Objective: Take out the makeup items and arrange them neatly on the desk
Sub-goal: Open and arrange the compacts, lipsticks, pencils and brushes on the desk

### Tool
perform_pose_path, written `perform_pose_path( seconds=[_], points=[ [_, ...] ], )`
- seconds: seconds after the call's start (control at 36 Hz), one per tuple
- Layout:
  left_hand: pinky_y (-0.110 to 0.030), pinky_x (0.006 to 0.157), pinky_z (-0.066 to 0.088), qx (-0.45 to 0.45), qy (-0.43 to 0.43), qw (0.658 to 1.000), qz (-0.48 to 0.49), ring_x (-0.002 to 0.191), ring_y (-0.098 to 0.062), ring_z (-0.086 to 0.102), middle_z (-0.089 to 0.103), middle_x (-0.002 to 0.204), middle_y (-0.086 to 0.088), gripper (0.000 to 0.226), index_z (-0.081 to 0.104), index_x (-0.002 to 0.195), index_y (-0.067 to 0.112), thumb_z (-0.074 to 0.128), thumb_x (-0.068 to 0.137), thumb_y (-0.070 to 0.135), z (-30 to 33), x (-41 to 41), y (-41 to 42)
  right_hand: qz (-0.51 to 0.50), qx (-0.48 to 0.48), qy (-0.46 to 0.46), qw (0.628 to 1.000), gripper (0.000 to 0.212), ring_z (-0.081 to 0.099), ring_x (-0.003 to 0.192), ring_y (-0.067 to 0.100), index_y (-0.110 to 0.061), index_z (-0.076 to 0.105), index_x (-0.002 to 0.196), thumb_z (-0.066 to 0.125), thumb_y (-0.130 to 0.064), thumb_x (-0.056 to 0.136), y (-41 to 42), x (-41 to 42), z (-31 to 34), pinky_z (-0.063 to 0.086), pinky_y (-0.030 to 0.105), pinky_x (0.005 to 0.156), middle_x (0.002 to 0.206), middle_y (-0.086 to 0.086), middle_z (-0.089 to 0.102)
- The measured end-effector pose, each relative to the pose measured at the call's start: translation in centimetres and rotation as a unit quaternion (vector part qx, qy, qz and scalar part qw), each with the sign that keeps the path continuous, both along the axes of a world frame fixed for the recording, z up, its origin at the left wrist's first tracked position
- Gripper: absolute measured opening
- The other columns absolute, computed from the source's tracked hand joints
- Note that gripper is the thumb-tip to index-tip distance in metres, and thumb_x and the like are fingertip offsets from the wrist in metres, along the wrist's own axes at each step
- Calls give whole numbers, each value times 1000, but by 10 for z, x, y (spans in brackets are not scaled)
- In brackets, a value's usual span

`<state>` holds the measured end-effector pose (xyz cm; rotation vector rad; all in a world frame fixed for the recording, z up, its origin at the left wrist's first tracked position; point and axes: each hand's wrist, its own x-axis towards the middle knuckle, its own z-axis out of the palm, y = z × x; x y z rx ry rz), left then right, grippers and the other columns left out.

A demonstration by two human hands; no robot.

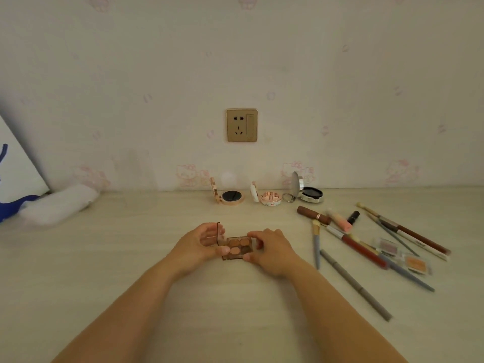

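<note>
Two bare forearms come up from the bottom edge and meet just below the middle of the frame. Both hands hold a small eyeshadow palette (238, 247) just above or on the pale desk (131, 271); contact with the surface cannot be told. Left hand (201, 244) curls round the palette's left end, thumb on the near corner, fingers behind the clear lid (218, 233), which stands upright. Right hand (269, 251) pinches the right end, thumb at the near edge, fingers over the far edge. Brown and orange pans show inside.

Lower right of the frame: a long grey pencil (355, 284) lies alone, slanting. Above it, a loose heap of sticks: a small brush (317, 244), a dark red tube (362, 248), a blue-grey pencil (406, 271), brown and white pencils (416, 235) crossing each other. Two small clear eyeshadow pots, one mauve (387, 246), one orange (416, 264), lie among them. Nearer the wall, a brown lipstick (313, 214), a pink tube (339, 220), a short black tube (353, 217).

Along the back edge of the desk, right of centre, three open compacts in a row, apart from each other: gold (231, 197), white and pink (268, 198), silver (309, 193).

Left side: a white fluffy pouch (60, 204) beside a white and blue bag (15, 176).

Centre of the wall: a gold socket (242, 125) on patterned wallpaper.
</note>
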<state>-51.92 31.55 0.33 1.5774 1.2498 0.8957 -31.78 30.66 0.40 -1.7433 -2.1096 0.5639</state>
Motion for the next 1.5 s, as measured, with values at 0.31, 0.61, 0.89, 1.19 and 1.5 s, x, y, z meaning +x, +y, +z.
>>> perform_pose_path(
  seconds=[0.31,0.61,0.89,1.19,1.5],
  points=[
    [-29,83,55,-28,-62,998,-1,103,-9,63,60,117,4,70,43,129,33,75,75,3,0,-4,21,-13,-3,-67,998,60,38,118,25,-32,33,142,51,-51,88,21,-6,0,33,35,98,128,5,47],
    [-28,66,58,-48,-72,996,19,108,-15,61,52,127,2,67,39,137,30,68,82,4,4,-14,51,-24,15,-105,994,59,36,127,28,-26,30,144,44,-50,92,51,-24,1,30,39,103,137,7,44],
    [-29,61,57,-41,-72,995,47,112,-18,60,49,135,-1,72,34,142,31,66,84,5,0,-19,73,-28,26,-107,994,59,36,129,28,-26,30,144,43,-49,92,73,-32,-1,29,39,105,139,6,45],
    [-21,60,55,62,-1,985,161,90,-1,57,49,134,2,84,23,148,19,72,81,16,-3,-4,60,-33,47,-120,991,66,38,128,31,-18,22,147,42,-49,93,72,-34,0,33,42,103,139,10,44],
    [-23,71,44,170,2,948,268,75,-16,59,61,78,7,6,59,96,23,54,93,20,-2,37,2,-119,30,212,970,15,52,80,10,-17,58,105,50,-21,93,14,-10,2,38,18,63,84,-7,53]
  ],
)
